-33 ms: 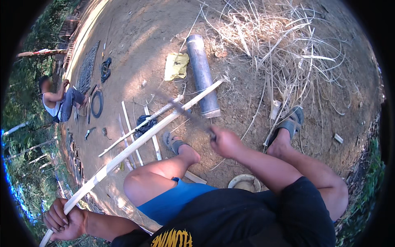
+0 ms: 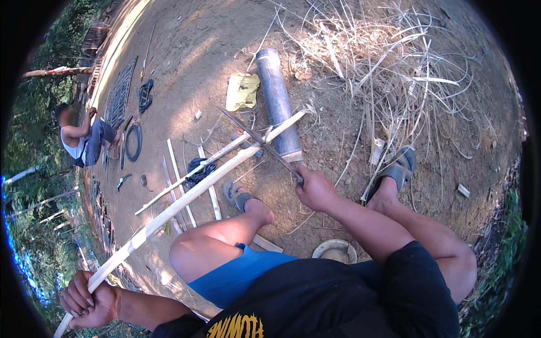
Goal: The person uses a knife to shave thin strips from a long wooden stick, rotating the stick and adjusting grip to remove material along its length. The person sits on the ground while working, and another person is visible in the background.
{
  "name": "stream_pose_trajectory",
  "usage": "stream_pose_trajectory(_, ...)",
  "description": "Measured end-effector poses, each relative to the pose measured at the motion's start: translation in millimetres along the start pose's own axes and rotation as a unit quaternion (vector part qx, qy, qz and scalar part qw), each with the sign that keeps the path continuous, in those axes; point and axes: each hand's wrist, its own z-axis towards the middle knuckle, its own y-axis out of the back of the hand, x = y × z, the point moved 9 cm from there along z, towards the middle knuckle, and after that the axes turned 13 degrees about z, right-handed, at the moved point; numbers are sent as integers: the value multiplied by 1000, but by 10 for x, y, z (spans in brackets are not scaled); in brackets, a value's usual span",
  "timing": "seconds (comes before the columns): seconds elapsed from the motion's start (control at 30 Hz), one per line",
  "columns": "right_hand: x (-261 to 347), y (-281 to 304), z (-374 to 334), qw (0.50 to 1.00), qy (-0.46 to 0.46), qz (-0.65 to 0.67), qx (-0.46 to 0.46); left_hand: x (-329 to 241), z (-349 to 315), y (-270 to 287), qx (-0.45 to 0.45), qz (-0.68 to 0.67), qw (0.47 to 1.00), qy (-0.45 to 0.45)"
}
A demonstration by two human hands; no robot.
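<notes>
Two bare hands are engaged, one on the strip and one on the tool. The long, pale, split-wood strip [image 2: 186,199] is gripped near its lower end by the left hand [image 2: 84,301], at the lower left of the view; the fingers are clamped around it. The strip is directed diagonally up and to the right, past the left knee, and its far end is positioned over the dark grey, cylindrical log [image 2: 273,84]; whether the two touch cannot be told.

A straight, dark-bladed knife [image 2: 279,158] is held by the right hand [image 2: 316,190], with the fingers closed around its handle. The blade is angled up and to the left and is crossed over the strip near its far end; contact cannot be confirmed.

A thinner pale strip [image 2: 163,194] is located just beyond, roughly parallel, across a crumpled black plastic bundle [image 2: 198,176]. Flat pale slats [image 2: 214,203] are laid near the left foot. A crumpled yellow sheet [image 2: 242,92] is placed just left of the log. A tangled heap of pale, curled shavings [image 2: 383,50] is spread over the brown earth ground [image 2: 327,129] at the upper right. A round, shallow, pale bowl [image 2: 318,249] is set between the legs. Grey open sandals [image 2: 403,167] are worn on both feet. At the far left, a seated co-worker [image 2: 100,135] is seen near a black hose coil [image 2: 139,141].
</notes>
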Motion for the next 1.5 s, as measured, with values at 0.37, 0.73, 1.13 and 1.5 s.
stream_pose_trajectory(0.37, -615, 361, 368, 997, -69, -37, -18, 96, 57, 62, -25, 7, 1000, -9)
stream_pose_trajectory(0.73, -1247, 473, 599, 993, -118, -11, -2, 141, 148, 163, -24, 13, 1000, 13)
stream_pose_trajectory(1.13, -1530, 540, 648, 991, -132, -3, -4, 253, 330, 354, -38, 26, 998, 53)
stream_pose_trajectory(1.5, -1886, 520, 539, 979, -192, 22, -63, 317, 442, 459, -15, 7, 999, 40)
